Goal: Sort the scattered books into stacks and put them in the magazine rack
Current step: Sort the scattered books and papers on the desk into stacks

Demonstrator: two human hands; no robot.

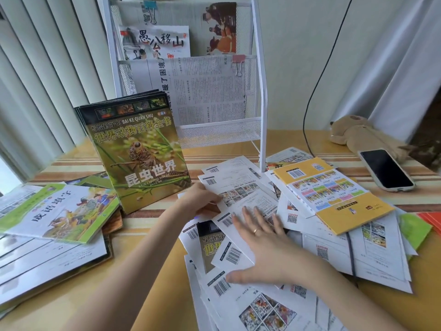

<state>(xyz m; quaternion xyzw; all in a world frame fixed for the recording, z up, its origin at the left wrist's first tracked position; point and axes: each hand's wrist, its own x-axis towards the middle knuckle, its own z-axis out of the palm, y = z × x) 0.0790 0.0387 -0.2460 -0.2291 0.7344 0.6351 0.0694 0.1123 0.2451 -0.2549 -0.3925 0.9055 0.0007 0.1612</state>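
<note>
Pale blinds (35,75) left — striped tabletop (78,161), daylight.

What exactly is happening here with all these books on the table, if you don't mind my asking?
A person is sorting scattered books. The right hand lies flat, fingers spread, on the loose white pile. The left hand reaches under the pile's edge, beside the insect books standing upright on the table. Another stack lies flat at left. The rack behind already holds some papers.

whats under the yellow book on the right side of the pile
The yellow paperback book lies back cover up on overlapping white booklets with barcodes and QR codes. How many lie beneath it, and their covers, is hidden.
</note>
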